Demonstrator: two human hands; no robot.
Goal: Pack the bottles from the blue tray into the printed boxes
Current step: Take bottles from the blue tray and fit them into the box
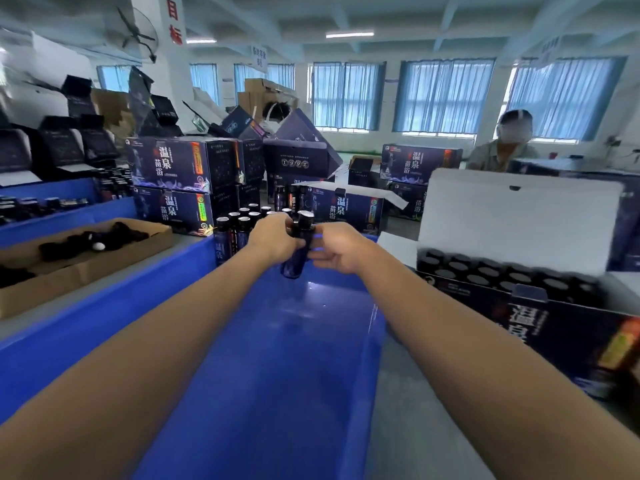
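Both my hands meet over the far part of the blue tray [270,375]. My left hand [275,239] grips dark bottles [300,233] with black caps, and my right hand [334,249] holds the same cluster from the right. Several more upright bottles [242,220] stand at the tray's far end. To the right, an open printed box [561,327] holds rows of capped bottles, its white lid flap raised behind them.
Stacked closed printed boxes [180,181] stand beyond the tray, with another open one [346,206]. A cardboard tray [83,258] with dark items lies at the left, beside a second blue tray [52,209]. A person [505,143] sits at the back right.
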